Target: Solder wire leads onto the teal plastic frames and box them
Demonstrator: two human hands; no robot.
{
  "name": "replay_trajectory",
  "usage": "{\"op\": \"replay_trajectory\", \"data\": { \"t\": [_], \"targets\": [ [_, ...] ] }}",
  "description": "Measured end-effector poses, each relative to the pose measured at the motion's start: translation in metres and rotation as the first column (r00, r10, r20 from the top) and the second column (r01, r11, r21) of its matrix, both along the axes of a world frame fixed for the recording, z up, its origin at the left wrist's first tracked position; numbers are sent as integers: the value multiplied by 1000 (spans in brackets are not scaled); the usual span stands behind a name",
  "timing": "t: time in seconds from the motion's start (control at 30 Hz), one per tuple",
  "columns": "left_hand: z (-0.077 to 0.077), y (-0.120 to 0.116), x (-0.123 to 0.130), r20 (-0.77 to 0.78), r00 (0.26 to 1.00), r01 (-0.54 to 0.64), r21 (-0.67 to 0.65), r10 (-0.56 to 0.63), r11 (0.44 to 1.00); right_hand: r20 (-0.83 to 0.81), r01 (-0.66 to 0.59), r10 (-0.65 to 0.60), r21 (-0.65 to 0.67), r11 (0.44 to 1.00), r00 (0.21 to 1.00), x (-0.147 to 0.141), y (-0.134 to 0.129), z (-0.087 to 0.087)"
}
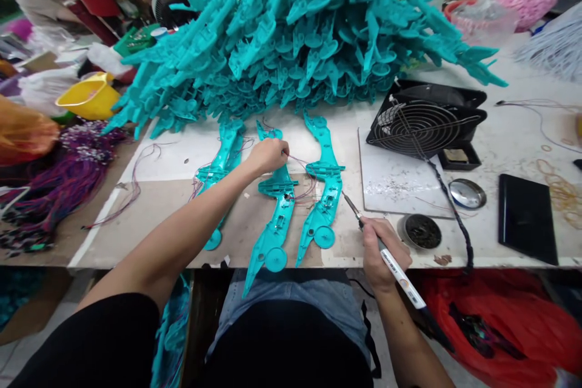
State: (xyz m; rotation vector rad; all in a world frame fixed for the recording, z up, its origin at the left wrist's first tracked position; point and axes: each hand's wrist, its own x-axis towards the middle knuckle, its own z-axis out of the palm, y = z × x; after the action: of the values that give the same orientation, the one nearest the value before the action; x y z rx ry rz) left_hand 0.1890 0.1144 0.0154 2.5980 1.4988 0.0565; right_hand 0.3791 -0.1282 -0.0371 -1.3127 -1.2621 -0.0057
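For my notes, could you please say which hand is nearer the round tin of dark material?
Right. The right hand is beside the tin; the left hand is farther, over the middle turquoise piece.

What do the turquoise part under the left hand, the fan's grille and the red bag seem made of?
Turquoise part: probably hard plastic, glossy, with moulded-looking detail and bright highlights.
Fan's grille: likely metal wire, in thin rings with a dull sheen.
Red bag: apparently thin plastic film, crinkled and shiny.

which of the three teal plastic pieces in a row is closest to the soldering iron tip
The rightmost teal piece: the tip of the soldering iron is beside its right edge; the middle piece and left piece lie farther left.
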Motion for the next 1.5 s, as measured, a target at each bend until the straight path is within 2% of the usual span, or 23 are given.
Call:
{"op": "replay_trajectory", "data": {
  "t": [0.07, 0.2, 0.27, 0.4, 0.5, 0.6, 0.7, 0.77, 0.83, 0.9, 0.97, 1.1, 1.17, 1.27, 1.33, 1.37, 1.47, 1.5],
  "targets": [
    [4, -9, 4, 82, 995, 41, 120, -51, 992, -9, 9, -9, 12, 1000, 1000, 0, -1, -1],
    [8, -26, 22, 181, 948, 211, 265, -263, 941, -53, 53, -52, 36, 998, 997, 1, -3, -4],
    [6, -27, 30, 179, 949, 201, 291, -260, 935, -77, 73, -69, 43, 996, 995, 1, -4, -6],
    [-4, -18, 36, 214, 963, 81, 347, -163, 934, -100, 87, -82, 37, 996, 992, 1, -6, -8],
    [-8, -15, 43, 291, 926, 114, 388, -239, 915, -70, 102, -99, 42, 994, 993, 2, -6, -8],
    [-11, -20, 60, 274, 919, 193, 312, -283, 930, -50, 128, -126, 30, 991, 991, 3, -5, -9],
    [-14, -23, 73, 206, 939, 259, 109, -277, 960, -79, 132, -130, 16, 991, 988, 3, -5, -12],
    [-14, -25, 70, 253, 912, 332, 12, -324, 943, -126, 117, -113, 26, 993, 986, 3, -6, -16],
    [-14, -30, 57, 377, 880, 314, -3, -290, 950, -206, 83, -73, 39, 996, 976, 2, -5, -20],
    [-14, -40, 38, 450, 873, 207, 14, -191, 978, -279, 38, -26, 39, 998, 960, 1, -4, -21],
    [-16, -57, 19, 409, 898, 162, 40, -164, 986, -292, 15, -6, 27, 1000, 956, 1, -1, -18],
    [-18, -90, 3, 185, 932, 301, 79, -310, 950, -233, 41, -42, -10, 999, 971, -2, 9, -2],
    [-10, -101, 6, 118, 938, 314, 111, -326, 943, -174, 82, -86, -30, 996, 981, -3, 14, 5],
    [12, -116, 14, 81, 959, 263, 116, -273, 958, -81, 155, -157, -33, 987, 984, -3, 19, 7],
    [23, -131, 19, 108, 958, 259, 64, -265, 964, -63, 196, -198, -29, 980, 978, -3, 21, 5],
    [25, -140, 20, 142, 945, 294, 28, -295, 955, -61, 210, -211, -30, 977, 976, -3, 22, 4],
    [18, -170, 17, 295, 856, 448, -15, -424, 894, -21, 163, -164, -45, 986, 986, -4, 24, 2],
    [12, -179, 12, 354, 834, 453, 0, -423, 892, 8, 122, -122, -50, 991, 992, -5, 24, 2]
  ]
}}
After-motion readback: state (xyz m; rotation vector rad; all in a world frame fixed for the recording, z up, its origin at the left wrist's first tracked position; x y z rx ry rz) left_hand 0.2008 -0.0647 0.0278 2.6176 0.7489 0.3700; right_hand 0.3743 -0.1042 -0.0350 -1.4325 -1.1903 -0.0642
